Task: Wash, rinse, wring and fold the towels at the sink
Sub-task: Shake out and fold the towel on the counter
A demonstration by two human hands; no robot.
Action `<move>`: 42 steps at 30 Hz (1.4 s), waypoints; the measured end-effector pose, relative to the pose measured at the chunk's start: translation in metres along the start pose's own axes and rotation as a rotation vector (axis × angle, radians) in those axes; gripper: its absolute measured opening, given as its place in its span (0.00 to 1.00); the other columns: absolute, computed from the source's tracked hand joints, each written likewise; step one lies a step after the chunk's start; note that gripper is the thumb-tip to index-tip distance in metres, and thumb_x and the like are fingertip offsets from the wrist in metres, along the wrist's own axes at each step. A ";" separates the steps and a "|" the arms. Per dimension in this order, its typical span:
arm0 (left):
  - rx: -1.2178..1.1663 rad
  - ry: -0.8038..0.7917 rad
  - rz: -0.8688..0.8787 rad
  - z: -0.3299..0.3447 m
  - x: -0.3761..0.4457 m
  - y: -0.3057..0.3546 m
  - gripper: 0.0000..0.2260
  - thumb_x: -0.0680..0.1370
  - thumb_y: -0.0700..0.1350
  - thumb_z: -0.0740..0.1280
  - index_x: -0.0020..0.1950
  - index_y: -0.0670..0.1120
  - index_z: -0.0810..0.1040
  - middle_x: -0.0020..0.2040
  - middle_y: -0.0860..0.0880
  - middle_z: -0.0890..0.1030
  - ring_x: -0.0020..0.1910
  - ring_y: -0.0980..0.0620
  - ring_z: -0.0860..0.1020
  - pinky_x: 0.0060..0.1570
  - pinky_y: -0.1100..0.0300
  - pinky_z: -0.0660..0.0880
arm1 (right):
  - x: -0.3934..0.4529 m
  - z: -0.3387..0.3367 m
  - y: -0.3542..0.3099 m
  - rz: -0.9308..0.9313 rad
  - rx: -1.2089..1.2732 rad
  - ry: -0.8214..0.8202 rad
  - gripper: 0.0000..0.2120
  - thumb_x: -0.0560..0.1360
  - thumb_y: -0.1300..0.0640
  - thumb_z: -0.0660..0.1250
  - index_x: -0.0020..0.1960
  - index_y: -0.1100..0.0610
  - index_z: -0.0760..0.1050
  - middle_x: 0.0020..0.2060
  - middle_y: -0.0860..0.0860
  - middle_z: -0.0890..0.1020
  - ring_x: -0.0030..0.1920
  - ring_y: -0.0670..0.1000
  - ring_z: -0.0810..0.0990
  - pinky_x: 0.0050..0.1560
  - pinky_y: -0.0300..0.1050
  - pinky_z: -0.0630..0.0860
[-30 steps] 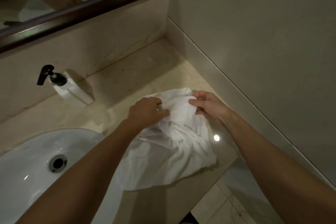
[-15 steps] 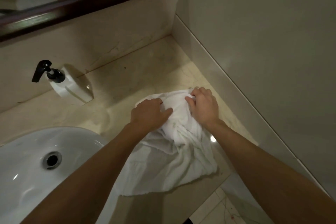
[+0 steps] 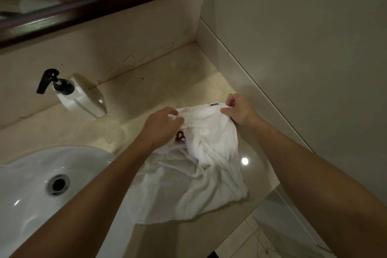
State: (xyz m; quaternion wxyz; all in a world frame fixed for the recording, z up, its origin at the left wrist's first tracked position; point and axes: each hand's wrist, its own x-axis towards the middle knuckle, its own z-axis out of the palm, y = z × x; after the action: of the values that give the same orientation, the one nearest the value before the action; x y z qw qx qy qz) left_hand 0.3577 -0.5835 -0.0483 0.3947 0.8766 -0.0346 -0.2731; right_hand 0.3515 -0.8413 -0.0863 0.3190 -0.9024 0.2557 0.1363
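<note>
Here, a white towel (image 3: 194, 165) rumpled on the counter (image 3: 146, 90), at 3 o'clock from the sink (image 3: 27, 174), its near edge hanging past the counter's front. Left hand (image 3: 160, 129) knuckles up, fingers curled, pinching the far edge at about 10 o'clock of the cloth; forearm reaching in across the basin rim. Right hand (image 3: 238, 110) at 1 o'clock, thumb and fingertips pinching the far corner beside a small label (image 3: 214, 104). Dark red mark (image 3: 180, 137) just under the left hand. Soap pump (image 3: 71, 94) at 10 o'clock, well apart. Mirror (image 3: 100, 2) at 12.
</note>
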 end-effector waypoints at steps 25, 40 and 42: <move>-0.192 0.374 0.134 -0.128 -0.098 -0.047 0.02 0.74 0.45 0.74 0.43 0.53 0.85 0.38 0.49 0.85 0.39 0.48 0.85 0.51 0.52 0.81 | -0.112 -0.100 0.000 -0.287 -0.145 0.182 0.13 0.80 0.59 0.65 0.39 0.53 0.68 0.32 0.49 0.74 0.39 0.56 0.73 0.38 0.47 0.64; 0.426 0.881 0.546 -0.191 -0.172 -0.044 0.12 0.79 0.55 0.63 0.48 0.49 0.82 0.34 0.46 0.81 0.35 0.43 0.80 0.36 0.54 0.73 | -0.204 -0.176 0.003 -0.516 -0.197 0.669 0.11 0.80 0.51 0.63 0.46 0.57 0.76 0.38 0.61 0.82 0.40 0.65 0.81 0.41 0.55 0.75; 0.317 0.961 0.567 -0.196 -0.179 -0.034 0.13 0.79 0.55 0.63 0.49 0.48 0.82 0.34 0.46 0.80 0.35 0.43 0.78 0.37 0.53 0.72 | -0.214 -0.181 -0.005 -0.549 -0.142 0.778 0.09 0.80 0.54 0.64 0.47 0.59 0.77 0.38 0.62 0.82 0.40 0.65 0.81 0.40 0.53 0.73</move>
State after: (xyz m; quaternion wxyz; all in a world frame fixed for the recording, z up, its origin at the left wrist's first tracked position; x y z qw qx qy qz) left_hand 0.2997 -0.3784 0.1142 0.2876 0.9071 -0.1256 0.2803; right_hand 0.1908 -0.8746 0.1413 0.1617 -0.9401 0.0986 -0.2834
